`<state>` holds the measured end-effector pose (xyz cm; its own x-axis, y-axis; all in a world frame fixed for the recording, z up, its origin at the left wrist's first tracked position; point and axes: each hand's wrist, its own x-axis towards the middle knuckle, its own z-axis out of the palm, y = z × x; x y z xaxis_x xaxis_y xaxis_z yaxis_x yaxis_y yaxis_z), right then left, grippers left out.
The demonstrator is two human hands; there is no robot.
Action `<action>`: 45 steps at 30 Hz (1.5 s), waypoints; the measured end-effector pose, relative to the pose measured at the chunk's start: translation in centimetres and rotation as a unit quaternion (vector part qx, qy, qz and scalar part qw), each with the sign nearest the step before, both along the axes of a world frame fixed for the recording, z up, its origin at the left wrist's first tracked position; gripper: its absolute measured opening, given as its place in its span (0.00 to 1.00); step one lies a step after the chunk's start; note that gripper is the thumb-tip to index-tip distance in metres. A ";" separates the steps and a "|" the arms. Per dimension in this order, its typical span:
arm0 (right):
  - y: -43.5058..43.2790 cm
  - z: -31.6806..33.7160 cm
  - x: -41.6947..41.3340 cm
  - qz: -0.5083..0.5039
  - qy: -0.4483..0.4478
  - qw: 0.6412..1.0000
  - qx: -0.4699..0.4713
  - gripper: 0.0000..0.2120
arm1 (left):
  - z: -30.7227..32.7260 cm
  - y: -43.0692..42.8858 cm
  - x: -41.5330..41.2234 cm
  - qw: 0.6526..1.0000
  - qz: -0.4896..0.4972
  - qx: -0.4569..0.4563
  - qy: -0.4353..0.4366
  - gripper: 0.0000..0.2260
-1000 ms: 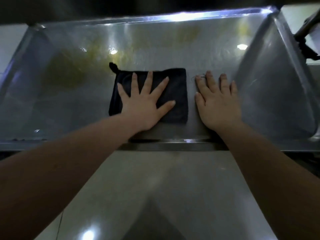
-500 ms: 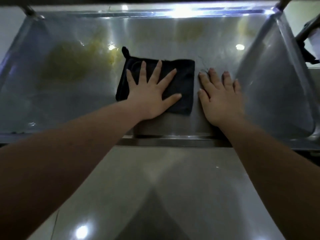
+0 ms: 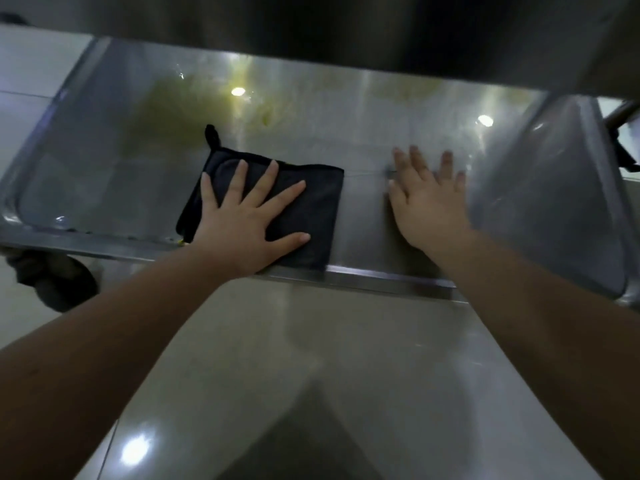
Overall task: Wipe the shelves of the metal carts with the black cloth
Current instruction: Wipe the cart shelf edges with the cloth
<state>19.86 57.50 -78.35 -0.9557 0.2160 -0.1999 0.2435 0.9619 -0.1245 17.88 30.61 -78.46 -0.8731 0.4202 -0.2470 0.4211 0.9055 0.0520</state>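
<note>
- Now, L hand [image 3: 249,223] lies flat on the black cloth [image 3: 311,202], fingers spread, pressing down.
- Cloth sits mid-shelf [image 3: 104,188], by the front edge (loop tab at its far-left corner).
- R hand [image 3: 429,206] lies flat on bare metal, fingers straight, apart from cloth; a bit blurred.
- Yellowish smear [image 3: 173,112] at back left.

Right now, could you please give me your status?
Left hand flat on black cloth, right hand flat on shelf. Cloth near front rim. Yellowish smear beyond it.
</note>
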 end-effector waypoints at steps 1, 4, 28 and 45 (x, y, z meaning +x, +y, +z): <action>-1.3 0.0 -0.9 0.020 -0.006 1.000 -0.016 0.26 | 0.1 0.5 0.3 1.000 0.001 -0.003 -0.003 0.35; -3.9 -0.6 -2.7 0.003 -0.023 1.000 0.000 0.25 | 0.0 1.5 1.9 1.000 0.018 -0.005 0.002 0.33; -3.3 -1.4 -2.5 -0.009 -0.008 0.999 0.049 0.26 | -0.3 4.5 -9.5 0.999 0.035 0.031 -0.008 0.32; -2.9 -1.7 -2.3 0.010 -0.006 0.998 0.057 0.32 | -0.2 4.9 -11.0 0.998 0.060 0.029 -0.013 0.31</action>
<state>17.52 54.62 -80.08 -0.9578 0.2189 -0.1861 0.2249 0.9743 -0.0115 6.90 35.55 -78.65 -0.9117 0.3267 -0.2493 0.3070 0.9447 0.1152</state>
